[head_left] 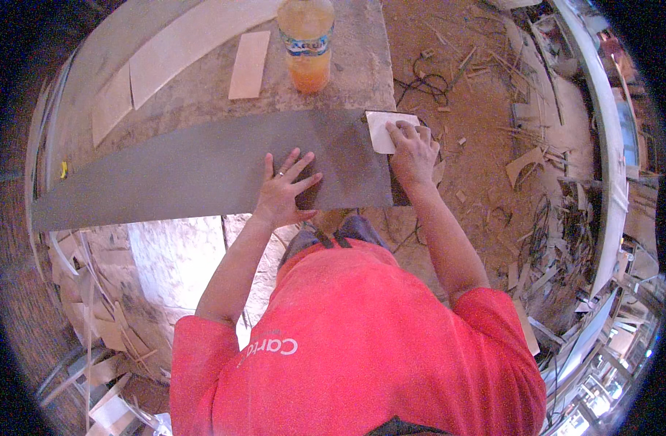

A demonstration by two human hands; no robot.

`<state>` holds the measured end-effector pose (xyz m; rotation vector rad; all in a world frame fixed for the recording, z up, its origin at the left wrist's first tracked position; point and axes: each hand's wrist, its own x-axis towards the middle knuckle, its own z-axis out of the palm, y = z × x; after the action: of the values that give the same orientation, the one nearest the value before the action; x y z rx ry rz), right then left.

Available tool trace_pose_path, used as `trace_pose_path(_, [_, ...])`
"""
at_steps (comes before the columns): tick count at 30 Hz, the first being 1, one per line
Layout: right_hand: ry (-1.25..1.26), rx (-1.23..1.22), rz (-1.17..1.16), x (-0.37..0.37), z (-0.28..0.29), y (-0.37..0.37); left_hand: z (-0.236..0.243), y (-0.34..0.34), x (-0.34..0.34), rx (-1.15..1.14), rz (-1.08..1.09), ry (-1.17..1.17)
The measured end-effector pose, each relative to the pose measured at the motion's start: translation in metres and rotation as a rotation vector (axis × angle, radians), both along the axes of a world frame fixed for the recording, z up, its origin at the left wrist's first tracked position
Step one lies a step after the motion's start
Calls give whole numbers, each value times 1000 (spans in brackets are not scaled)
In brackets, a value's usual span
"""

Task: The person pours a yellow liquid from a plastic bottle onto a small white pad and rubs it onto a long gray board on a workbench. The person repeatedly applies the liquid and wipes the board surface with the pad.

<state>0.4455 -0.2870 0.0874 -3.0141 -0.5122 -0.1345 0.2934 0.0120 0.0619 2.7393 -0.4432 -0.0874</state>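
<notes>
A long grey sheet lies across the near side of the worktable. My left hand rests on it with fingers spread, a ring on one of them. At the sheet's right end, my right hand grips a thin white rectangular piece between bent fingers and thumb. The white piece lies over the sheet's far right corner; whether it is card, plastic or paper I cannot tell. A dark strip shows along the right end, beneath my right wrist.
Beyond the sheet, a plastic bottle of orange liquid stands on the table. Next to it lies a pale wooden strip, with larger pale panels at the far left. Wood scraps and a black cable litter the floor to the right.
</notes>
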Motion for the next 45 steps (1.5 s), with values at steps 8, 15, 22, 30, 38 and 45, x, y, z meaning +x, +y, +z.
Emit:
trace_pose_path(8, [-63,-26,-30,3,1,-3,1,-1,2,-6,-6,33])
trace_pose_path(15, [-38,9,-19,0,5,-6,0,-3,0,-21,12,31])
trace_pose_path(22, [205,-120,-10,-3,51,11,-5,0,-1,-54,18,10])
trace_pose_path(30, [371,-272,-47,-73,59,-26,-3,-5,1,-76,32,-11])
trace_pose_path(38, [611,-253,-62,-134,76,-42,-3,-6,4,-68,18,28])
trace_pose_path(45, [349,417,22,-94,110,-12,3,7,6,-77,-50,79])
